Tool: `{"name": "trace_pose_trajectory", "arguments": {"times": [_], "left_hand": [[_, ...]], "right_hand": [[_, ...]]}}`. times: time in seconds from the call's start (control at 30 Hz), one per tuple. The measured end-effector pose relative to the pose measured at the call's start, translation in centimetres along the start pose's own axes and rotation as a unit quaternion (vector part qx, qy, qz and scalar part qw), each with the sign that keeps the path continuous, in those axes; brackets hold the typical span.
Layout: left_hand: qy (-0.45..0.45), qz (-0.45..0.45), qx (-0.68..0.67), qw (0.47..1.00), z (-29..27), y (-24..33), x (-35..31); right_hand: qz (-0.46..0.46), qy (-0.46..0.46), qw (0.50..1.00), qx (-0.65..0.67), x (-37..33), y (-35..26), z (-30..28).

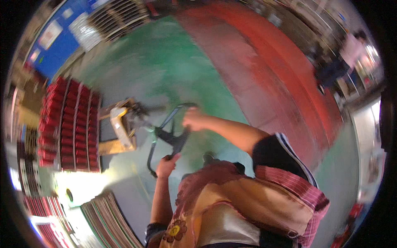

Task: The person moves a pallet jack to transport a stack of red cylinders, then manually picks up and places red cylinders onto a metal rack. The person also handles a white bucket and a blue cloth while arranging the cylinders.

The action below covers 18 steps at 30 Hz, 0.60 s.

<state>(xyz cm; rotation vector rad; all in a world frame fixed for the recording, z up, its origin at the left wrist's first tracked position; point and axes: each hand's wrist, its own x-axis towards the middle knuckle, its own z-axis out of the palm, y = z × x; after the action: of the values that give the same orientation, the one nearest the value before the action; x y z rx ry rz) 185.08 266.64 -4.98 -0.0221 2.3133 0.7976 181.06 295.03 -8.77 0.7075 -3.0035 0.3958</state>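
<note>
Both of my hands are closed on the black loop handle point(178, 142) of a pallet jack. My left hand point(166, 166) grips its near side, and my right hand point(192, 118) wraps round the far side. The handle leans toward me from the jack's yellow body point(120, 124), which stands to the left. Beyond the body, a tall stack of red pieces point(74, 124), bound with dark straps, appears to sit on a wooden pallet point(118, 146). The jack's forks are hidden, and the area around its body is blurred.
Wooden pallets point(118, 18) are stacked at the far left beside a blue panel point(58, 37). A stack of flat sheets point(109, 219) stands at lower left. Red floor point(264, 74) borders green floor point(157, 53). Another person point(345, 60) is at the far right near shelving.
</note>
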Motion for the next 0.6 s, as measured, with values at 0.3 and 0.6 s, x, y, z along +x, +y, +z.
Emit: {"name": "trace_pose_trajectory", "arguments": {"times": [0.3, 0.6], "left_hand": [[0.002, 0.095, 0.102, 0.990, 6.5, -6.5, -12.1], [-0.048, 0.112, 0.078, 0.989, 4.9, -11.9, -20.1]], "right_hand": [[0.012, 0.054, 0.997, -0.048, -13.4, -9.7, 0.0], [0.043, -0.002, 0.999, -0.021, -16.2, -19.8, 0.6]]}}
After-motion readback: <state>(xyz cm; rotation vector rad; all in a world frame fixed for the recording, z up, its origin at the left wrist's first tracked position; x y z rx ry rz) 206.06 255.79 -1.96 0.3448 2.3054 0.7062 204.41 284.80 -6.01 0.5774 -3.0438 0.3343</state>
